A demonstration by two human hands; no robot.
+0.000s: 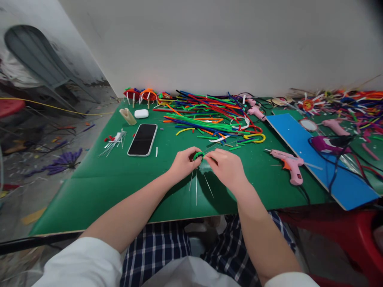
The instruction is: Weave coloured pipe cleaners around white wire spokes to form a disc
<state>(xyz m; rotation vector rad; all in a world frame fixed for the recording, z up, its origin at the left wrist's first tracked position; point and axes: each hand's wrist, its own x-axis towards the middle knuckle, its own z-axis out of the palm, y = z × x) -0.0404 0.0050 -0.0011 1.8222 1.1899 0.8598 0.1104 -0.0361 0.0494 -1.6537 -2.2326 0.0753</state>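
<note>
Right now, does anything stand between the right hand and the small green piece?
Nothing visible: the right hand is at the green piece, which the left hand pinches. Thin wires stick out on the near side; the colored stems lie beyond.

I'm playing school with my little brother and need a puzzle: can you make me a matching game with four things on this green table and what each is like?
Things:
1. Smartphone
2. Small green craft piece
3. Hot-glue gun nearest the right hand
4. Flat board

Clues:
A. Held in the left hand
B. Blue all over its visible top
C. Lying with its black screen up
D. Pink, with an orange trigger

Right pairs: 1-C, 2-A, 3-D, 4-B
</note>
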